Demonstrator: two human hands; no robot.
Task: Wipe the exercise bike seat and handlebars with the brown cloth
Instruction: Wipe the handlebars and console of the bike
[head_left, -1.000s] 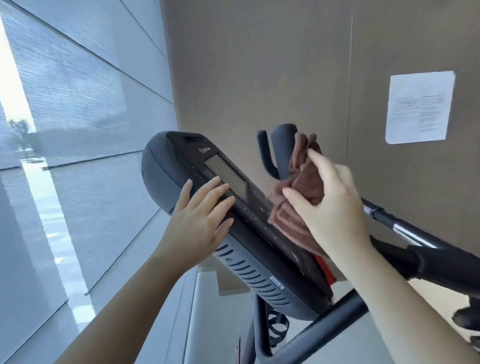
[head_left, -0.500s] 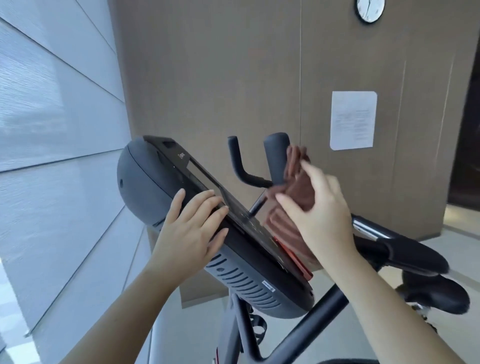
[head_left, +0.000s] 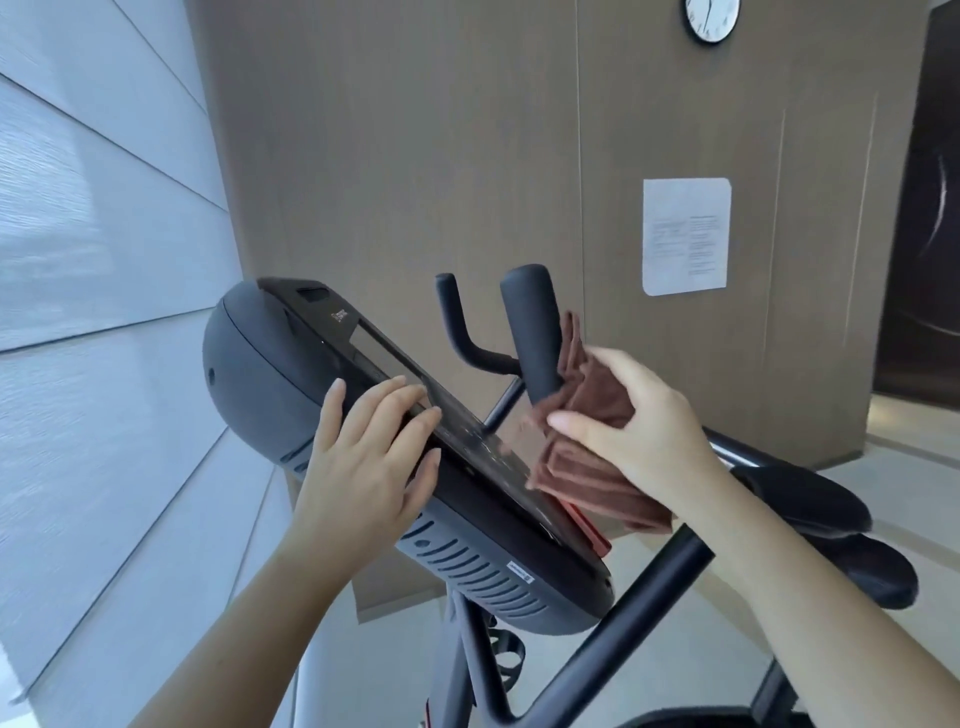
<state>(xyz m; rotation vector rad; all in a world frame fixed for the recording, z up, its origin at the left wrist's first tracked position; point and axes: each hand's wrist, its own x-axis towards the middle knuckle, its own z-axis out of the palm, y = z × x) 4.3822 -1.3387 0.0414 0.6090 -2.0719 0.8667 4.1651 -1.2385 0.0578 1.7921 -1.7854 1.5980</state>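
Your cloth (head_left: 592, 467) is plain reddish brown; the handlebar grip (head_left: 535, 332) at its 11 o'clock is matt black. Your console (head_left: 270, 374) is dark grey with a glossy black face and a red strip (head_left: 589, 530) at its 5 o'clock. The wall (head_left: 415, 156) is tan, finely grained; the paper (head_left: 685, 236) white.

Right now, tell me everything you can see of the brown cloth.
The soft, folded brown cloth looks like microfibre or terry, doubled into several layers whose edges show as stacked ridges. The grip of the right hand holds it, thumb across its front, pressing its upper part against the side of the upright black padded handlebar. Its lower folds hang down beside the dark grey console; whether they touch it is unclear.
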